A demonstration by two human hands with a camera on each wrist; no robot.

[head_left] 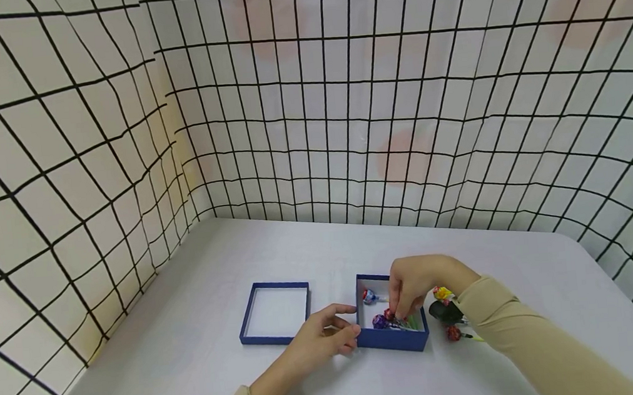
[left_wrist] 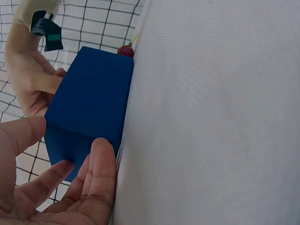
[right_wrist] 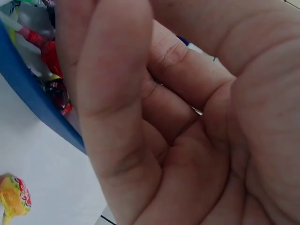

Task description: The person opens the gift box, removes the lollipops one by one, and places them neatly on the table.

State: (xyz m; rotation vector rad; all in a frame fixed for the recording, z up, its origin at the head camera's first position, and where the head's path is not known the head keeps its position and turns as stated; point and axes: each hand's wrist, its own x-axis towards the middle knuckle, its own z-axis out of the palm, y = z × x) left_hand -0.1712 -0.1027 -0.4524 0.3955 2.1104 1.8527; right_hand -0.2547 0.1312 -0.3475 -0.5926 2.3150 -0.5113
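Observation:
A blue box (head_left: 393, 339) with a white inside stands uncovered before me. My left hand (head_left: 325, 335) steadies its left side; in the left wrist view the fingers (left_wrist: 102, 161) rest against the blue wall. Over the box, my right hand (head_left: 414, 280) reaches down inside, fingers curled and fingertips pinching at a red lollipop (head_left: 389, 315). The hand hides part of that lollipop and its stick. Beside it in the box lie a purple lollipop (head_left: 380, 322) and a blue-wrapped one (head_left: 369, 296). Curled fingers fill most of the right wrist view.
To the left lies the box's lid (head_left: 269, 339), inside up, with a blue rim. Right of the box, a yellow lollipop (head_left: 442, 293) and a red-wrapped lollipop (head_left: 454, 333) lie on the white table (head_left: 206, 357) under the right forearm. Black-gridded white walls enclose the back and sides.

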